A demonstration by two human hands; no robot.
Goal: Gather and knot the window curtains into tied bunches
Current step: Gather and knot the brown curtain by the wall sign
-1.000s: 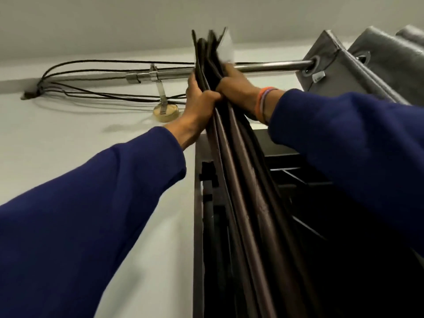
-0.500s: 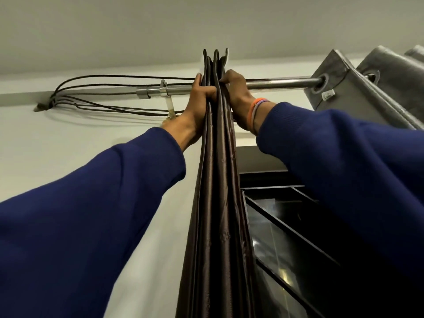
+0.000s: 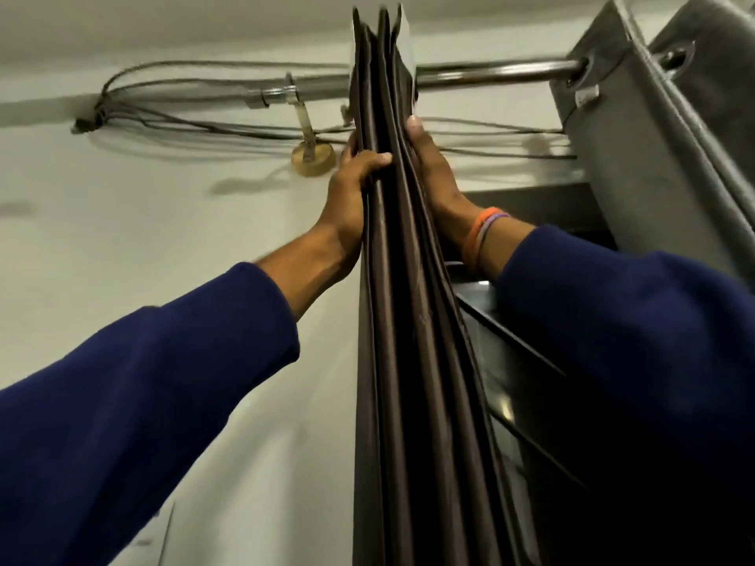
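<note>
Two hands on one gathered dark brown satin curtain, head view, below the rod.

Head view: dark brown pleated satin curtain [image 3: 402, 255] hangs bunched from the chrome metal curtain rod [image 3: 490, 72], between both hands. Left hand [image 3: 351, 194] grips its left edge, thumb curled across the front folds; right hand [image 3: 435, 173] presses flat against the right side, fingers straight, nothing held. Risks, judged: slick folds may fan out of the one-sided grip; a hard downward pull could strain the rod's brass wall bracket [image 3: 312, 155] or snag the black cables [image 3: 184, 124] behind. Grey eyelet curtain [image 3: 653, 149] hangs apart, ungathered. Change from half a second earlier: both hands sat at the rod, fingers hooked over the curtain top; now lower on the folds, the right hand flattened.
</note>
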